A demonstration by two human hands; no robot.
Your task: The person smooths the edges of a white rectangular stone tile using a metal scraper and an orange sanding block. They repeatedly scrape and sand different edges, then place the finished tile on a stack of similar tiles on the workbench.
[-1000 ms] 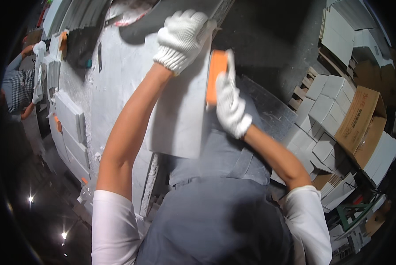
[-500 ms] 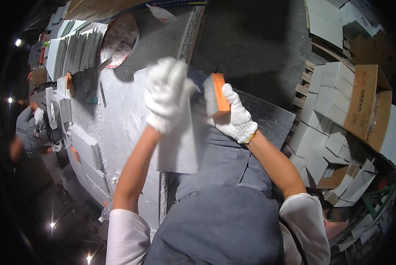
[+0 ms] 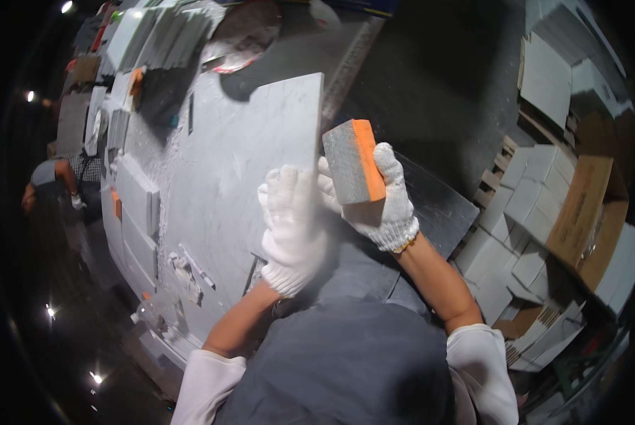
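My left hand (image 3: 289, 227), in a white knit glove, lies over the near part of a white marble-like slab (image 3: 289, 117), its fingers stretched out and slightly blurred. Under the hand, the slab's near end is hidden. Just right of the slab's edge, my gloved right hand (image 3: 392, 202) grips a grey and orange sanding block (image 3: 353, 163). The block's grey face is turned toward the slab, with a small gap between them.
Along the left stand stacked white slabs (image 3: 139, 188) on a dusty worktable (image 3: 215, 159). A round basin (image 3: 250, 35) sits at the far end. Farther left a person (image 3: 59, 177) bends over. White boxes (image 3: 544, 184) and an open brown carton (image 3: 579, 212) fill the right.
My left hand has come down toward me from the slab's middle to its near part. My right hand still holds the sanding block. The whole view has shifted and turned.
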